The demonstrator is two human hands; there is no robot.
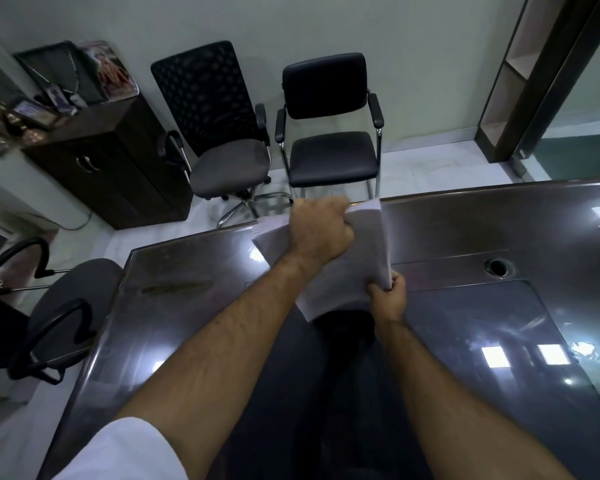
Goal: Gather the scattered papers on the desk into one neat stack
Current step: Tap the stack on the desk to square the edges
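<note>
Your left hand (321, 230) is fisted over the far top edge of the papers (354, 268) at the centre of the frame, while your right hand (388, 296) pinches their near right corner, both grips clamped on the same bundle. The sheets are held up off the surface (187, 306), tilted and bowed between the two hands, with the lower left corner hanging free just left of your right wrist. A further sheet edge shows at the left of your left fist, out of line with the rest, so the bundle does not look squared yet. The risk from here lies in that bow: with the left fist crushing the top edge, you could crease the sheets, and a loose inner sheet may slide out of the unsupported lower corner and fall onto the glossy dark surface, where paper would likely skate. Releasing one grip before the bundle rests flat would probably fan it apart. The far edge of the surface runs close behind your left hand, so a dropped sheet could go over toward the two black chairs (329, 133) in the upper middle of the frame. No other papers can be seen lying on the surface.
</note>
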